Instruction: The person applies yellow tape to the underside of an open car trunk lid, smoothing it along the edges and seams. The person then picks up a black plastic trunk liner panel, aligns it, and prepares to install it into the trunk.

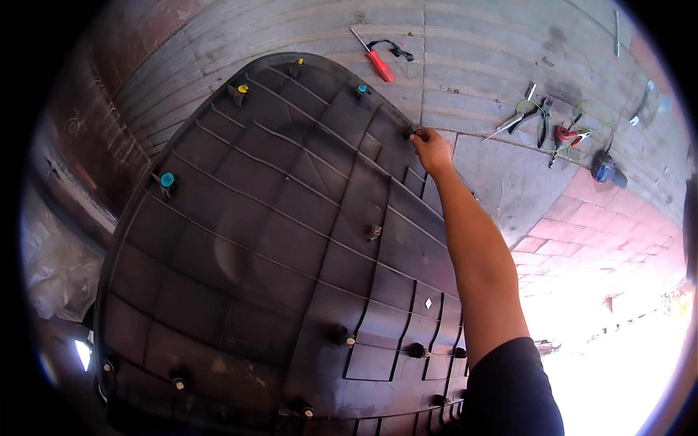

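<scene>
A large black plastic trim panel (262,189) fills the middle of the head view, its ribbed side facing me. My right hand (432,150) reaches to its far right edge. Thumb and fingers are pinched together at a small dark clip mount (407,133) there; what they grip is too small and hidden to make out. Yellow clips (242,89) and blue clips (167,179) sit in mounts along the upper and left edges. Several pale-tipped clips (350,340) stand on the lower part. My left hand is out of view.
Beyond the panel, a red-handled screwdriver (380,67) and a short black cable (396,49) lie on grey floor. Pliers (542,127) and a dark blue power tool (605,168) lie farther right. Clear plastic wrap (62,247) is at the left.
</scene>
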